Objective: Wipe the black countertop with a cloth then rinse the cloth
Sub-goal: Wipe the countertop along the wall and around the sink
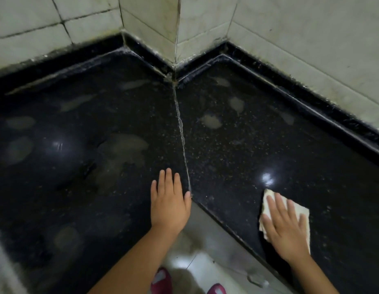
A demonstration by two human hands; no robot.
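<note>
Presently: one black granite countertop [237,145], L-shaped, meeting in a tiled inner corner, with a pale grout seam [181,128] running from that corner out to the front edge. One folded cream cloth [269,200], lying flat on the right-hand slab close to its front edge, well right of the seam. Right hand [287,228] lies spread on top of the cloth, fingers straight and splayed, palm down, pressing rather than gripping; nothing is curled around the fabric. Left hand [168,203] rests flat on the left-hand slab beside the front end of the seam, fingers straight and together, holding nothing, apparently as a brace. Surface condition: several dull greyish smears [211,120] sit toward the back of the right slab, and larger cloudy patches [120,151] on the left slab; two bright light reflections show on the polish. Working relation: the nearest smears lie ahead of the cloth and to its left, toward the inner corner, so the coming stroke most likely runs forward and inward from the front edge; the right hand is already on the cloth and is the nearer one for that reach. Wiping appears early; no tap or basin for rinsing is in view. Tiled floor [205,262] and pink footwear [161,279] show below the front edge.
</note>
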